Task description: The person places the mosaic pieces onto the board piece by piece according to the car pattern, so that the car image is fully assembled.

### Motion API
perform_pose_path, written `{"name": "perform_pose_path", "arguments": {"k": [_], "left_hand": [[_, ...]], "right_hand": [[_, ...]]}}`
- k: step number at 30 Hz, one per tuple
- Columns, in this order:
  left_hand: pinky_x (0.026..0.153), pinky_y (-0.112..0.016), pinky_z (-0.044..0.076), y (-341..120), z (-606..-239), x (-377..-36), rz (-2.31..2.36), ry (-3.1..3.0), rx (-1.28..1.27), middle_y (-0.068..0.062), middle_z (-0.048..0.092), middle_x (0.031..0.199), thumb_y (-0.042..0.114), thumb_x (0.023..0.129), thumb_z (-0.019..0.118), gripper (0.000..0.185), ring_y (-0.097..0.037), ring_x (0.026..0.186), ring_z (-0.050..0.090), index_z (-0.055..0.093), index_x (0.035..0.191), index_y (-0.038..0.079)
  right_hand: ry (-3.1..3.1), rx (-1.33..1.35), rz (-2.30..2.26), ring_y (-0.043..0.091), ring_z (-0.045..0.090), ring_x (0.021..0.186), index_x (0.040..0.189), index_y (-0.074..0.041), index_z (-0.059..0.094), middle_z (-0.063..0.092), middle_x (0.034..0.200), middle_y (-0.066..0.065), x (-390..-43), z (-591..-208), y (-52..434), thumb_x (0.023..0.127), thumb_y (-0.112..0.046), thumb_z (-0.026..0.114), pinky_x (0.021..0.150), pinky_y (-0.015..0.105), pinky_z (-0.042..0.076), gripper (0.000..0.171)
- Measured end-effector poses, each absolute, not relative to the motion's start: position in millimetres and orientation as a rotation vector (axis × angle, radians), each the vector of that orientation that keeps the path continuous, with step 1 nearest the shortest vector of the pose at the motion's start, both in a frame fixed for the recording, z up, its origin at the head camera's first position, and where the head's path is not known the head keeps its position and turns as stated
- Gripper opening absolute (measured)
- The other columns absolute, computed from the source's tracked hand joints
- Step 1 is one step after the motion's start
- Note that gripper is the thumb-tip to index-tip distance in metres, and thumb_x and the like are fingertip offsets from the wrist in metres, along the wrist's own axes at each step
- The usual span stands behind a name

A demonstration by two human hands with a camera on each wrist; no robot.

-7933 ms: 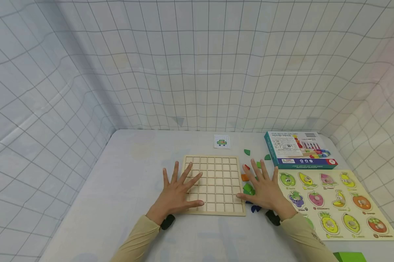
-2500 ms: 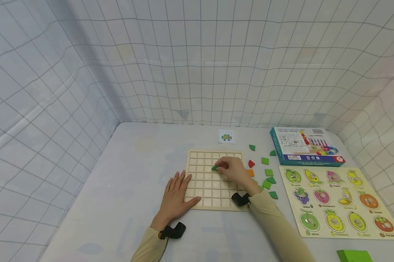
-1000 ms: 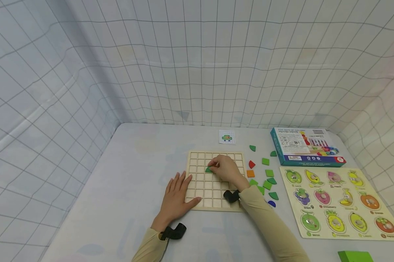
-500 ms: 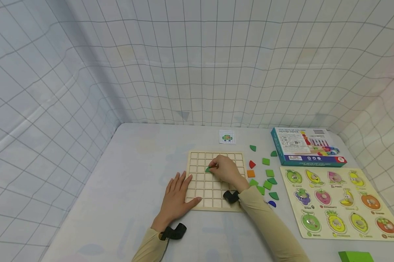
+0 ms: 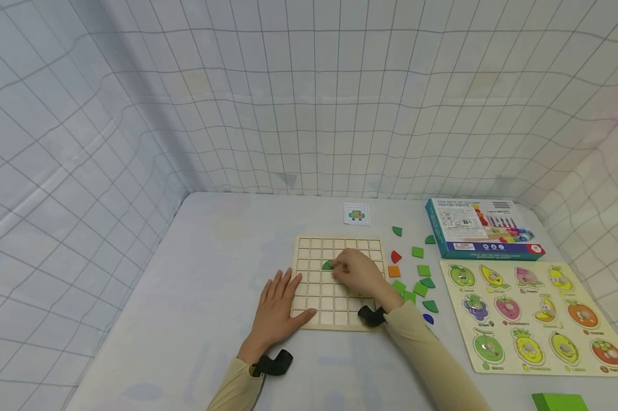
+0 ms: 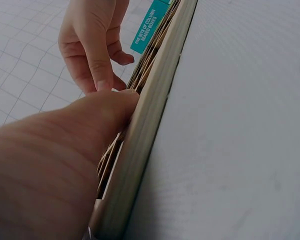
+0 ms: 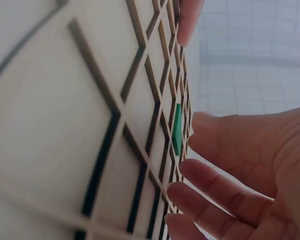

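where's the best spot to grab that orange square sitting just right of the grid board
Probably pinch the orange square by two opposite straight edges, coming from above. It lies flat on the table, apart from the wooden grid board and the green pieces, so its sides look free.

Left hand [image 5: 277, 308] flat, palm down, fingers straight and spread, right hand [image 5: 357, 274] hovering palm down, fingers loosely bent, both forearms in beige sleeves

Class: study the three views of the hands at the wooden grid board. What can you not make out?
- Head view: the pattern card is too small to read.
- Head view: the right hand covers the board cells beneath it.
- Left wrist view: the left hand hides the board's top.
- Right wrist view: the green piece appears only edge-on.
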State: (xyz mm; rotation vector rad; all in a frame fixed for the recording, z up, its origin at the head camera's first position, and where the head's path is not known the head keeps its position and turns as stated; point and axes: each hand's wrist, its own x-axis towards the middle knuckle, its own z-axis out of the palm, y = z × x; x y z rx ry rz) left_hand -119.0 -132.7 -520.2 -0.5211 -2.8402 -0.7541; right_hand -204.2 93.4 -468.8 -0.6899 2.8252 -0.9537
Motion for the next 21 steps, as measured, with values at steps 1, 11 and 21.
{"name": "perform_pose_path", "arguments": {"k": [1, 11, 21], "left_hand": [[0.111, -0.048, 0.007, -132.5, -520.2, -119.0, -0.748, -2.837, -0.522, -0.017, 0.025, 0.152, 0.052, 0.086, 0.062, 0.080, -0.033, 0.141, 0.014, 0.036, 0.146, 0.008], [0.111, -0.049, 0.008, -132.1, -517.4, -118.2, -0.727, -2.842, -0.517, -0.018, 0.025, 0.152, 0.053, 0.085, 0.062, 0.081, -0.034, 0.141, 0.013, 0.036, 0.146, 0.007], [0.111, -0.050, 0.008, -131.7, -518.2, -118.5, -0.727, -2.835, -0.524, -0.018, 0.026, 0.152, 0.053, 0.085, 0.061, 0.080, -0.035, 0.141, 0.013, 0.036, 0.146, 0.007]], "right_hand": [[2.834, -0.691, -0.954, 0.011, 0.054, 0.077, 0.096, -0.012, 0.074, 0.061, 0.093, -0.004, -202.4, -468.7, 96.3, 0.086, -0.018, 0.070, 0.068, 0.031, 0.047, 0.013], [2.916, -0.613, -1.089, 0.024, 0.059, 0.093, 0.105, -0.008, 0.072, 0.064, 0.108, 0.006, -195.8, -461.5, 150.0, 0.090, -0.021, 0.067, 0.075, 0.043, 0.049, 0.021], [3.033, -0.258, -1.042, 0.033, 0.059, 0.094, 0.109, -0.002, 0.069, 0.064, 0.106, 0.016, -194.0, -455.0, 205.0, 0.090, -0.021, 0.067, 0.074, 0.046, 0.048, 0.027]]}}
